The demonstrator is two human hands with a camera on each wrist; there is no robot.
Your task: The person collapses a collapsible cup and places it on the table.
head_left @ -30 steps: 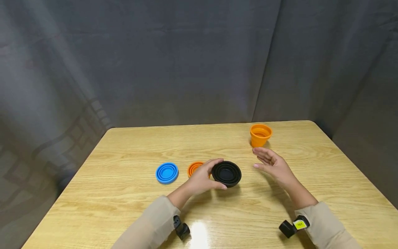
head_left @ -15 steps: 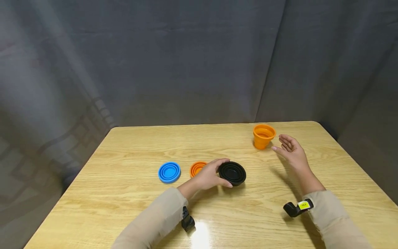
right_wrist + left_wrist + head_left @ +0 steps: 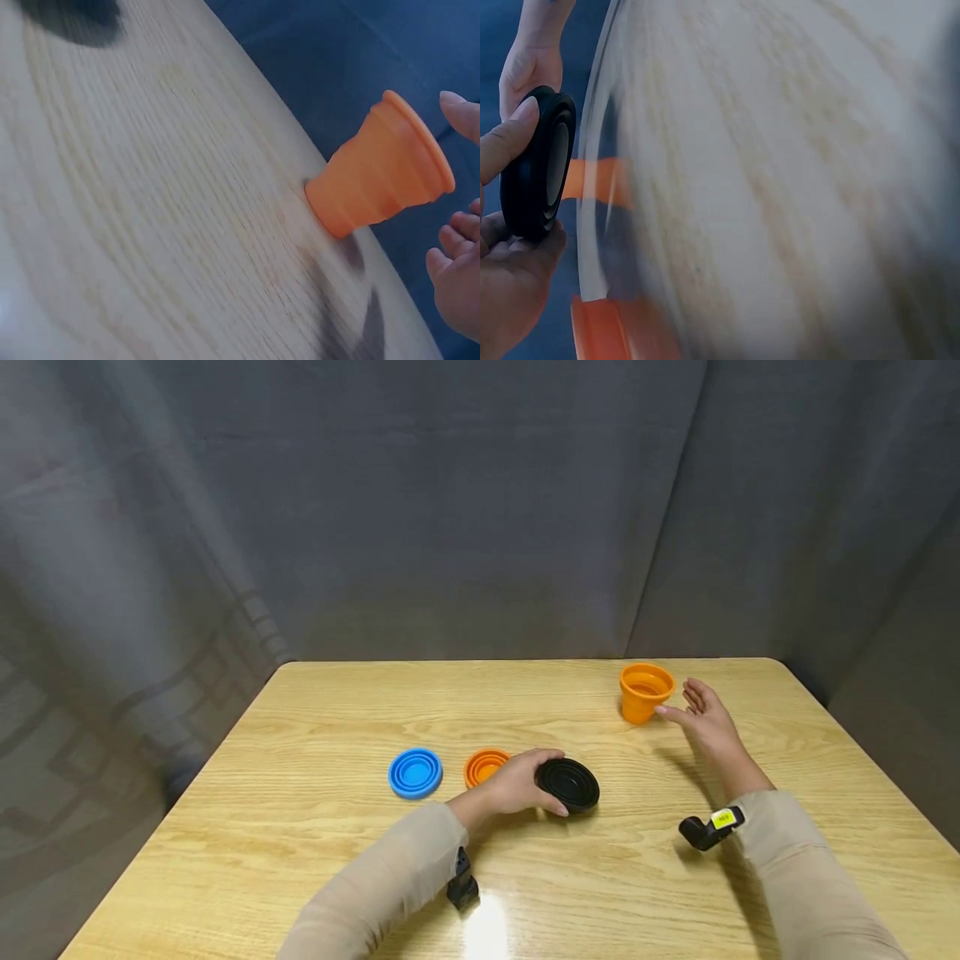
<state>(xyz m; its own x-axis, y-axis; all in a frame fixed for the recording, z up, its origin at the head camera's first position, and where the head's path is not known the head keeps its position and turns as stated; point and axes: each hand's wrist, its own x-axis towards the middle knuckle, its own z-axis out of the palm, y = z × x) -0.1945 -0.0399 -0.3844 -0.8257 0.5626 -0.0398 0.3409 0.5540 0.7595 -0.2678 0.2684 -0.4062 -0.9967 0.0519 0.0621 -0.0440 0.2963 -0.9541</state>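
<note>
My left hand (image 3: pixel 517 783) grips a black collapsible cup (image 3: pixel 569 785), pressed flat into rings, by its left side. In the left wrist view the thumb lies on one side of the black cup's edge and fingers support it from below. To the far right, my right hand (image 3: pixel 705 718) is beside an orange collapsible cup (image 3: pixel 642 703), expanded and upright on the table. Its thumb is near the cup's front right side, with the fingers loosely bent. The right wrist view shows a gap between the right hand and the orange cup's rim.
A blue collapsed cup (image 3: pixel 416 774) lies flat on the wooden table (image 3: pixel 345 710) at left. Another orange collapsed cup (image 3: pixel 483 763) lies between it and the black one, partly covered by my left hand. A grey curtain (image 3: pixel 450 527) hangs behind the table's back edge.
My right hand has moved away from me and rightward, from in front of the expanded orange cup to its right side. My left hand keeps its grip on the black cup. The view has shifted slightly.
</note>
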